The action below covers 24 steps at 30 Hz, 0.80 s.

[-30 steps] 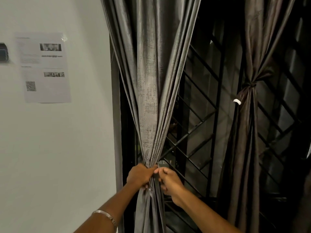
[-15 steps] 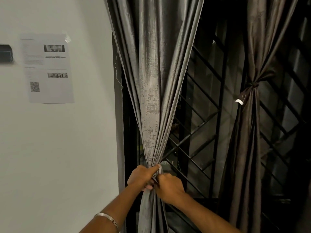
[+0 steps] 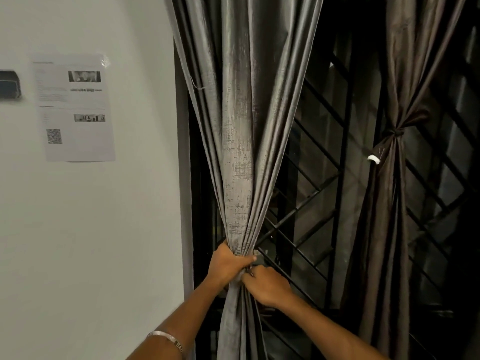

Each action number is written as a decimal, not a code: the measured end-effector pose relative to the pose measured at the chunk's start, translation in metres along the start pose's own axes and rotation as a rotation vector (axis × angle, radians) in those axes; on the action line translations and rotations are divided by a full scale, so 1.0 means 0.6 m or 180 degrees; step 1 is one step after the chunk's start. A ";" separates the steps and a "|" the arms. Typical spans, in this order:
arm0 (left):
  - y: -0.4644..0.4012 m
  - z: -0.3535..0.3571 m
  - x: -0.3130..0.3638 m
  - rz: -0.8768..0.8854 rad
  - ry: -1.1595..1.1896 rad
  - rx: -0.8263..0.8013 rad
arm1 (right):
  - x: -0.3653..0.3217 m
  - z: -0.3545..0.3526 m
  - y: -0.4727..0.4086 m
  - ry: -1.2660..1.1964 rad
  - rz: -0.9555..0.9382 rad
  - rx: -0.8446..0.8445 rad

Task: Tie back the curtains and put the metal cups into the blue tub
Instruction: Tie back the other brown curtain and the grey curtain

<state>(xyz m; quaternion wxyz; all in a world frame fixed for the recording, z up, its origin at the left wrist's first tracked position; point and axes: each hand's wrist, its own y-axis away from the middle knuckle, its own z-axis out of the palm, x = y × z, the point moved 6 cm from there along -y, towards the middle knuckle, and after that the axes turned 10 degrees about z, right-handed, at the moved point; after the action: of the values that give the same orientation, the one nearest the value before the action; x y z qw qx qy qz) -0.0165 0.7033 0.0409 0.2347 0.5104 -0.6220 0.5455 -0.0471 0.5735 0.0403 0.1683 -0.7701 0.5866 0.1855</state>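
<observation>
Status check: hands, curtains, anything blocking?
Left hand and right hand both clenched on grey curtain, bunched. Right curtain already tied. Cups, tub not in view. Nothing blocking.

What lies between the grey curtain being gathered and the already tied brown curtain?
In the head view, only black diagonal window grille separates the grey curtain from the tied brown curtain.

Both hands are gripping the gathered grey shimmery fabric curtain [image 3: 240, 157] at its narrowest point: the left hand [image 3: 230, 265] is wrapping around it, the right hand [image 3: 267, 284] is pinching just below. The darker brown curtain [image 3: 389, 203] is hanging already tied, before the black metal window grille [image 3: 311, 198].
</observation>
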 end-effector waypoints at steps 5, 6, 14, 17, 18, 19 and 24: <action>-0.004 0.009 -0.029 -0.0223 0.0232 -0.0011 | -0.002 -0.010 -0.002 -0.0281 0.0101 -0.0003; -0.006 0.010 -0.028 -0.0215 0.0228 -0.0003 | -0.004 -0.013 0.002 -0.0280 0.0057 0.0025; -0.019 0.001 -0.029 -0.0175 -0.0193 0.0287 | -0.002 -0.017 0.018 -0.0206 0.0105 0.0305; 0.001 0.001 -0.011 -0.0151 -0.0657 0.0485 | 0.009 -0.013 0.008 -0.0333 0.0280 0.0149; 0.008 -0.003 -0.003 -0.0152 -0.0892 0.0605 | 0.013 -0.014 0.004 -0.0380 0.0356 0.0108; 0.015 -0.005 0.005 -0.0182 -0.1111 0.0711 | 0.017 -0.016 -0.001 -0.0412 0.0411 0.0105; 0.067 0.007 0.028 -0.0407 -0.1345 0.0900 | 0.034 -0.021 -0.020 -0.0390 0.0572 0.0108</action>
<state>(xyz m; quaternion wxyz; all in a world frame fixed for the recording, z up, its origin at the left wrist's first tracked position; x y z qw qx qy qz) -0.0574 0.6887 0.0363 0.0599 0.6789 -0.5413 0.4924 -0.0298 0.5535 0.0420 0.1996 -0.6987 0.6449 0.2367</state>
